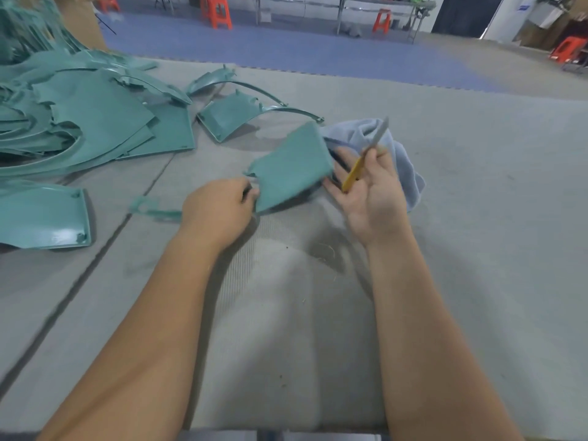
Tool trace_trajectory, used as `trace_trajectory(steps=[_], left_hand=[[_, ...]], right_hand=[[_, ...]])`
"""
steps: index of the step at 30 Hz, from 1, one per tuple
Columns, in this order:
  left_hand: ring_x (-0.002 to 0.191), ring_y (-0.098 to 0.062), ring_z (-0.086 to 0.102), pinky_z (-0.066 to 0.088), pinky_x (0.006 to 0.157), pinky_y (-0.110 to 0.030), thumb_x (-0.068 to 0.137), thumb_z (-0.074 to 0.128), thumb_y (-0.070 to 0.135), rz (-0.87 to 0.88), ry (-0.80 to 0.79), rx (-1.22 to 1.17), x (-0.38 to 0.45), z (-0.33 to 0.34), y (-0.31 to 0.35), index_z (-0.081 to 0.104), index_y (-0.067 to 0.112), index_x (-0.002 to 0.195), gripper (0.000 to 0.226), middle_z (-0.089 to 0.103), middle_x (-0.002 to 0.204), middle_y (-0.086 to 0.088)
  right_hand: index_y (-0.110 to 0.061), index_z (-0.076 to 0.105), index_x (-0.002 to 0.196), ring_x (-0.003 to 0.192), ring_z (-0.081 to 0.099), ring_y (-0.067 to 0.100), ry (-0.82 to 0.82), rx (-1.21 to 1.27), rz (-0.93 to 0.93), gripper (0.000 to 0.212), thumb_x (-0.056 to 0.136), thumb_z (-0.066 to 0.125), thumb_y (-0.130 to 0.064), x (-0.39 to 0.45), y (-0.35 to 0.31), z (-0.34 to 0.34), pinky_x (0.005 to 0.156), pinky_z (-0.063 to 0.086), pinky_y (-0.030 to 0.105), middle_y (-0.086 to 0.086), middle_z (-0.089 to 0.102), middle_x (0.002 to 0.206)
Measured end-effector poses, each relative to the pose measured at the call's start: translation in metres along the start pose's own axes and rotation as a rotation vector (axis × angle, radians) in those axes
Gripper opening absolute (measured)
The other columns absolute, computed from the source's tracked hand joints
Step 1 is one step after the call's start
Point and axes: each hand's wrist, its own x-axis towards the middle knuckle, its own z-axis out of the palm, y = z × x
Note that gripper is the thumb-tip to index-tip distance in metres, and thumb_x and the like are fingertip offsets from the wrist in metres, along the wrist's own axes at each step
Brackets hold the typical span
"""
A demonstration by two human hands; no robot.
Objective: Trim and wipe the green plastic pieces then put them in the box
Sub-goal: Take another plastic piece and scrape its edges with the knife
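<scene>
My left hand (222,208) grips the near left corner of a green plastic piece (291,167), which is lifted off the grey mat and tilted. My right hand (370,195) holds a yellow utility knife (366,157) between thumb and palm, blade up, while its fingers touch the piece's right edge. A light blue cloth (401,151) lies bunched on the mat behind my right hand. A thin green offcut (152,210) lies left of my left wrist. No box is in view.
A large pile of green plastic pieces (82,116) fills the left of the grey mat (477,218). One rounded green piece (47,218) lies at the near left. Orange stools (219,12) and metal tables stand far behind on the blue floor.
</scene>
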Motion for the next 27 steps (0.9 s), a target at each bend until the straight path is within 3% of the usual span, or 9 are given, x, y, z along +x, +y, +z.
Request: trace_trajectory(steps=[2, 4, 6, 11, 15, 27], left_hand=[[0.058, -0.022, 0.044, 0.023, 0.048, -0.030, 0.101, 0.037, 0.038, -0.077, 0.047, -0.058, 0.001, 0.000, -0.001, 0.046, 0.016, 0.066, 0.042, 0.049, 0.062, 0.000], [0.061, -0.024, 0.048, 0.028, 0.049, -0.031, 0.102, 0.037, 0.037, -0.164, 0.024, -0.191, 0.002, 0.000, -0.001, 0.049, 0.015, 0.066, 0.044, 0.052, 0.065, -0.004], [0.068, -0.029, 0.054, 0.038, 0.057, -0.035, 0.101, 0.037, 0.038, -0.219, -0.016, -0.293, 0.002, 0.000, 0.000, 0.055, 0.012, 0.071, 0.044, 0.058, 0.071, -0.009], [0.067, -0.029, 0.055, 0.039, 0.060, -0.036, 0.101, 0.039, 0.039, -0.179, -0.072, -0.396, -0.001, 0.002, 0.013, 0.058, 0.011, 0.073, 0.044, 0.060, 0.070, -0.009], [0.061, -0.026, 0.051, 0.034, 0.055, -0.032, 0.101, 0.036, 0.040, -0.152, -0.110, -0.368, -0.003, 0.006, 0.021, 0.055, 0.011, 0.072, 0.045, 0.058, 0.067, -0.007], [0.057, -0.022, 0.050, 0.030, 0.052, -0.031, 0.102, 0.036, 0.040, -0.150, -0.116, -0.357, -0.003, 0.007, 0.021, 0.052, 0.014, 0.067, 0.047, 0.057, 0.063, -0.005]], right_hand=[[-0.021, 0.051, 0.097, 0.101, 0.069, 0.025, 0.044, -0.033, -0.091, 0.021, 0.107, 0.033, -0.021, 0.000, -0.002, -0.003, 0.084, 0.055, 0.039, 0.008, 0.070, 0.103], [-0.021, 0.053, 0.093, 0.075, 0.065, 0.017, 0.107, -0.315, -0.246, 0.018, 0.105, 0.040, -0.017, -0.001, 0.002, -0.002, 0.071, 0.051, 0.028, 0.002, 0.068, 0.079], [-0.023, 0.058, 0.091, 0.062, 0.054, 0.009, 0.067, -0.496, -0.322, 0.019, 0.102, 0.047, -0.012, -0.003, 0.011, 0.002, 0.061, 0.045, 0.021, -0.003, 0.059, 0.064], [-0.015, 0.064, 0.096, 0.061, 0.049, 0.002, 0.025, -0.638, -0.377, 0.014, 0.100, 0.051, -0.011, -0.002, 0.018, 0.016, 0.061, 0.040, 0.016, -0.012, 0.056, 0.064], [-0.023, 0.063, 0.084, 0.056, 0.049, -0.005, 0.056, -0.682, -0.419, 0.024, 0.101, 0.050, -0.012, -0.002, 0.011, 0.023, 0.057, 0.038, 0.008, -0.023, 0.056, 0.057], [-0.019, 0.059, 0.075, 0.058, 0.037, 0.003, -0.027, -0.757, -0.406, 0.028, 0.098, 0.051, -0.006, -0.006, 0.009, 0.006, 0.059, 0.033, 0.014, -0.017, 0.045, 0.055]])
